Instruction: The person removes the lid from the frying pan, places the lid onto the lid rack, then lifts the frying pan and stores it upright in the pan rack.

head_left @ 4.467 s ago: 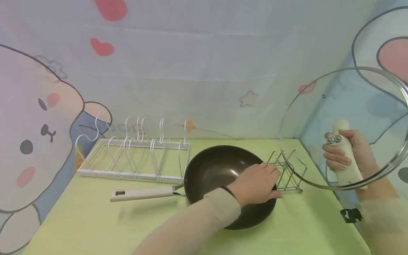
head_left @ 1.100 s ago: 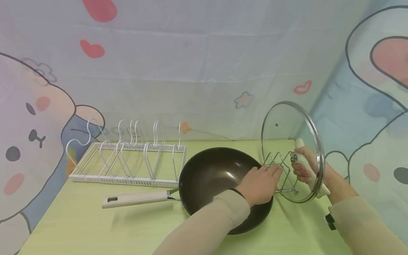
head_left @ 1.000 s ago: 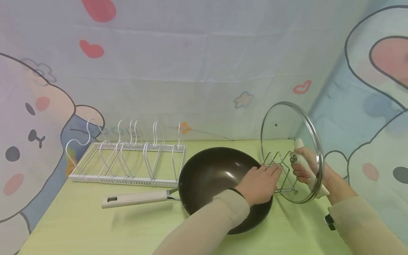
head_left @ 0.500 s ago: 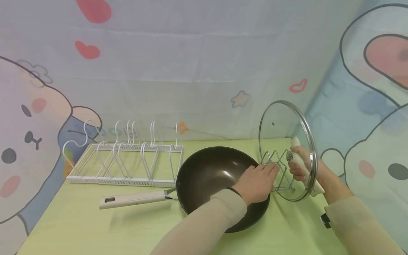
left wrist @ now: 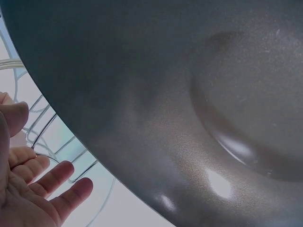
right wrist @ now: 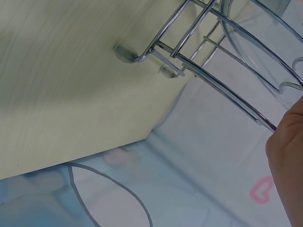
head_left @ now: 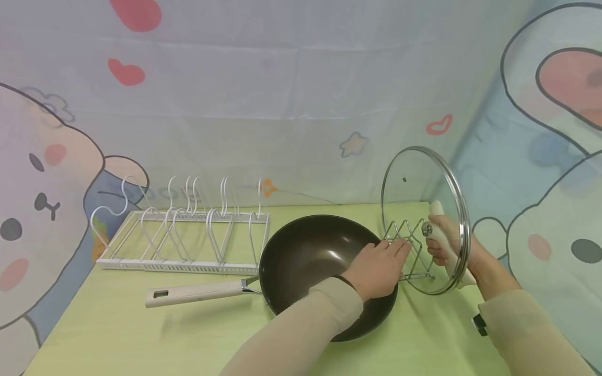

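My right hand [head_left: 451, 230] grips the cream handle [head_left: 446, 248] of a large glass pot lid [head_left: 406, 196] with a steel rim. The lid stands on edge, its lower part among the loops of a small chrome wire rack [head_left: 417, 263]. Across the wok [head_left: 305, 256] reaches my left hand [head_left: 376, 269], its fingers at the rack's left side; in the left wrist view, bent fingers [left wrist: 59, 177] lie by the wires just past the wok rim. In the right wrist view the rack's rods [right wrist: 222, 82] show beside part of my right hand [right wrist: 289, 151].
The dark wok sits mid-table, its cream handle [head_left: 197, 293] pointing left. Behind that handle stands a long white rack [head_left: 178, 267] with several upright loops. A patterned cloth wall [head_left: 263, 104] closes off the back and right side of the green table [head_left: 197, 339].
The lid was held up at the far right; since then my right hand has brought it left and down to the small rack. During the last second hardly anything moves besides the view.
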The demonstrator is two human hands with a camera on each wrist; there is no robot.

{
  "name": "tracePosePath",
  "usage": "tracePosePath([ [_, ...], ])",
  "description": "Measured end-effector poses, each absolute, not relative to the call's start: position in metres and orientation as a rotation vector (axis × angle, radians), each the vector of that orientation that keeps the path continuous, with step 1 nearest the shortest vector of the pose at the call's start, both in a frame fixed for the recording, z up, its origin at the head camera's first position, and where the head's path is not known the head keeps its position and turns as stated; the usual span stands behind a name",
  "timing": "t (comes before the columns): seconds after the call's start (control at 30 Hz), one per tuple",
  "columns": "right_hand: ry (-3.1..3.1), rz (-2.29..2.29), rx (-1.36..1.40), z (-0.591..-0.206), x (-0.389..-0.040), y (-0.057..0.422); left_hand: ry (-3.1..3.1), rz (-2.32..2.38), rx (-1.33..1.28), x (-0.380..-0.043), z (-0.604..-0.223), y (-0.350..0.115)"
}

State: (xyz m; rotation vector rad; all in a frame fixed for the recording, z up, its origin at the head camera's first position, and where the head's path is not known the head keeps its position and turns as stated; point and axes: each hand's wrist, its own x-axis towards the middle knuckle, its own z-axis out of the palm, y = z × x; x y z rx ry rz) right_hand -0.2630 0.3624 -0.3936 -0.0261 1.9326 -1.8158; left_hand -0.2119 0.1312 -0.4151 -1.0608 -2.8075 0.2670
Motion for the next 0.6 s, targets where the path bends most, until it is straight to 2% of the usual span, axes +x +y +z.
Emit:
tracePosePath([
  [0.27,2.014,-1.771,-0.111,-0.396,-0.262,0.367,-2.821,0.231,-1.065,-0.212,-0.414,0.13],
  [0.6,2.385,-1.475,-0.029,-0.382,-0.254,0.373,-2.829,0.233,-1.077,-0.213,-0.414,0.13],
])
